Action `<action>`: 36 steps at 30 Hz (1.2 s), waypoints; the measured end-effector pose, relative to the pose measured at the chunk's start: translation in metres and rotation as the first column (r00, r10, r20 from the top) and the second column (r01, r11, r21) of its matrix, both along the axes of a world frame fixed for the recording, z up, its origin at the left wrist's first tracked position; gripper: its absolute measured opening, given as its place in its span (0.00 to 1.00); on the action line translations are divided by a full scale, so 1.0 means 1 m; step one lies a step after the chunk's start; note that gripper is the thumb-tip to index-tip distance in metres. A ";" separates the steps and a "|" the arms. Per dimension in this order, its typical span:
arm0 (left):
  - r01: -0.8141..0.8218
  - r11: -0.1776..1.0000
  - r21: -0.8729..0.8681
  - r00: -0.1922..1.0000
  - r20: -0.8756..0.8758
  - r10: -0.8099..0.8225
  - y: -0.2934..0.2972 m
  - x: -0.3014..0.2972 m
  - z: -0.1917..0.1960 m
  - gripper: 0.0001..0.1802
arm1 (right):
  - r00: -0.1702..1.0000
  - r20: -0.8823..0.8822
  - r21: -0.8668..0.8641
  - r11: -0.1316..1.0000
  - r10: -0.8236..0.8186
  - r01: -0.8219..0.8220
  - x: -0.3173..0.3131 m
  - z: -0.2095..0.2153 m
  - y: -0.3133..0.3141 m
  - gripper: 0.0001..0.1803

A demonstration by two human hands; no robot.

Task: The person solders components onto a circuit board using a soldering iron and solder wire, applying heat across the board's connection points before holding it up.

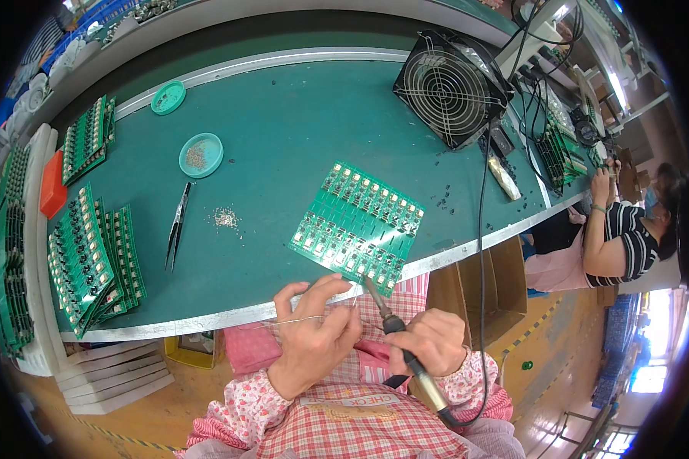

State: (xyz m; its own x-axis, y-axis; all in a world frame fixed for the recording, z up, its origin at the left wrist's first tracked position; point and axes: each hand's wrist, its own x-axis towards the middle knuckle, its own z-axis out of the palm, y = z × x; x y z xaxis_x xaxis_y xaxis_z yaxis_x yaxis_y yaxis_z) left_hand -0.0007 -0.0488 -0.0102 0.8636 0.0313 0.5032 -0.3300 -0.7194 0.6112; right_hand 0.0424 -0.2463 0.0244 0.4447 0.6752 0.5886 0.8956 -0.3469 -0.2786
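A green circuit board panel (354, 205) with rows of small parts lies at the table's front edge, its near corner jutting past the rim. My right hand (434, 342) is closed around the handle of a soldering iron (393, 323), whose tip reaches the panel's near edge. Pinched in the fingers of my left hand (316, 340) is a thin silvery solder wire (302, 319); its end sits close to the iron's tip. Whether wire and tip touch is too small to tell. Left of the panel lie tweezers (177, 226) and a heap of tiny pale parts (225, 218).
Two green dishes (217, 164) stand farther back, one holding small parts. Stacked boards (80, 264) and an orange-red box (53, 186) fill the left side. A black fan (448, 90) stands back right; the iron's cable (481, 252) crosses the table edge. A co-worker (620, 237) sits at right.
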 end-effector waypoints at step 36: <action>0.049 0.999 -0.006 0.999 -0.001 -0.049 -0.009 0.005 0.002 0.11 | 0.951 -0.298 0.320 0.931 -0.078 0.176 -0.009 -0.009 -0.010 0.07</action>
